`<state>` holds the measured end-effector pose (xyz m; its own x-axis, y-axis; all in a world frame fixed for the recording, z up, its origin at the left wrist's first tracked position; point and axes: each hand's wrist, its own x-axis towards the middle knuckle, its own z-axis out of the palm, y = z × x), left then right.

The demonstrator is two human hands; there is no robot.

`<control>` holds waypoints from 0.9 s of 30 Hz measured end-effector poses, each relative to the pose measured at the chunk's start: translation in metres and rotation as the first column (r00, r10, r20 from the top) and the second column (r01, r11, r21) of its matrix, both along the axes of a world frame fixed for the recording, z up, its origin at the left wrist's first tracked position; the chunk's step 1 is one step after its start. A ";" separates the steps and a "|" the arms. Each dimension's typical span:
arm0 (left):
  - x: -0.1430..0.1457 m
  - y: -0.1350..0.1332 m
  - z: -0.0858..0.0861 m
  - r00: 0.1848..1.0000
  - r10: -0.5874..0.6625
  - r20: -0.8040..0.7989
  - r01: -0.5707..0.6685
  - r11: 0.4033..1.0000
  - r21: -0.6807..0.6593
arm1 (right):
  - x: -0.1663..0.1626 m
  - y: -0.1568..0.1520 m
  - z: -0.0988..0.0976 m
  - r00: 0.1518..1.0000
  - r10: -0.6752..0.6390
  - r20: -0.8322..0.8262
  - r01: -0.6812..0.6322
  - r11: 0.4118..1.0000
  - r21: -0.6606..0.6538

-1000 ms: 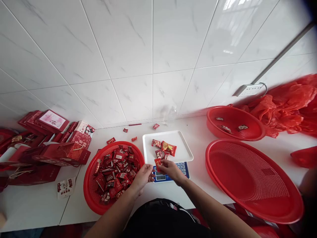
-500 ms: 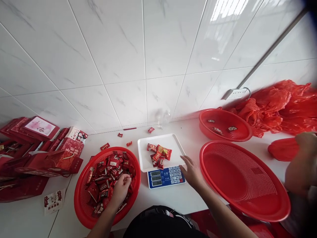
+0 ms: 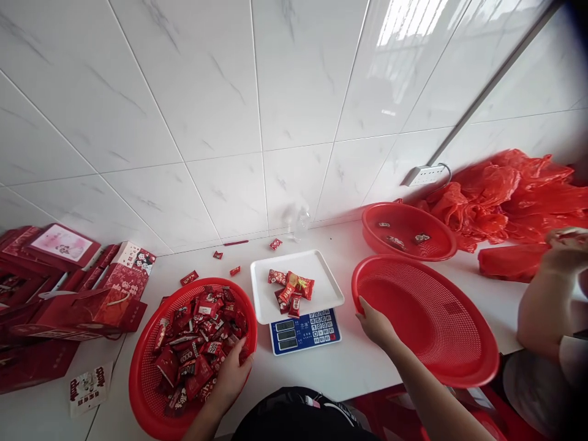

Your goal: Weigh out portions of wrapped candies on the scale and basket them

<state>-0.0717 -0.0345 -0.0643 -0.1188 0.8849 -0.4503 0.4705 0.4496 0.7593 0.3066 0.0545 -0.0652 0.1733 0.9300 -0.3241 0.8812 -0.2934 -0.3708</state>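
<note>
My left hand (image 3: 231, 375) reaches into a red mesh basket (image 3: 142, 392) full of red wrapped candies (image 3: 197, 343), with its fingers curled down into the pile at the basket's near right side. My right hand (image 3: 374, 321) holds the left rim of a large empty red basket (image 3: 432, 318), fingers bent over the edge. Between my hands stands a blue digital scale (image 3: 305, 331). Its white tray (image 3: 316, 272) carries a few candies (image 3: 289, 286).
A smaller red basket (image 3: 408, 236) with three candies sits behind the empty one. Red plastic bags (image 3: 509, 196) pile up at the right, where another person's arm (image 3: 546, 294) works. Red gift boxes and bags (image 3: 68, 288) crowd the left. Loose candies (image 3: 275, 244) lie near the tiled wall.
My right hand left the scale tray, moved right and took the empty basket's rim; that basket shifted left. My left hand went from beside the right hand down into the candy basket.
</note>
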 end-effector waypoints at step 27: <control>-0.008 -0.021 0.010 0.994 0.035 0.103 -0.032 0.999 -0.031 | -0.175 0.074 0.018 0.750 0.634 0.185 -0.661 0.720 0.213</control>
